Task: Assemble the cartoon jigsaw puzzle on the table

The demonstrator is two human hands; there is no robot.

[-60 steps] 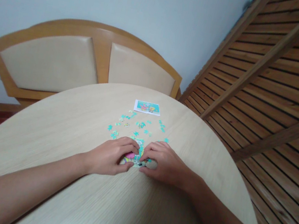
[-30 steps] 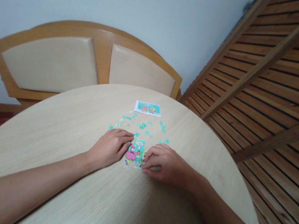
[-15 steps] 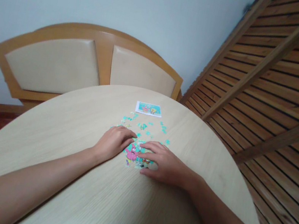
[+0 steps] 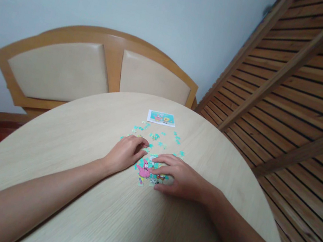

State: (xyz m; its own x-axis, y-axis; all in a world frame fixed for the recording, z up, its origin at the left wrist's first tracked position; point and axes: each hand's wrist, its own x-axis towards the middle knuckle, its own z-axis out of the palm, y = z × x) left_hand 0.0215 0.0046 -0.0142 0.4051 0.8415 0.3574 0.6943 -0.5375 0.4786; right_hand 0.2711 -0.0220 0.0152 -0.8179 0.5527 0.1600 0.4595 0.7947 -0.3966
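Jigsaw puzzle (image 4: 144, 169) partly under the splayed right hand (image 4: 181, 178), beside the loosely curled, unclenched left hand (image 4: 124, 154).

The tabletop (image 4: 94, 217) beneath both hands looks like pale wood or wood-grain laminate, smooth with a soft sheen. By the right hand (image 4: 181, 178), the part-joined jigsaw puzzle (image 4: 144, 170) looks like printed card; the loose jigsaw pieces (image 4: 155, 137) beyond the left hand (image 4: 126, 152) look the same. Farther from the hands lies a printed paper sheet (image 4: 162, 118), then a varnished wooden chair back (image 4: 112, 58) with smooth, leather-like panels (image 4: 61, 70), slightly shiny. Past it, the painted wall (image 4: 139, 0) is matt. Right of the hands, the slatted panel (image 4: 296, 99) is visibly grained wood.
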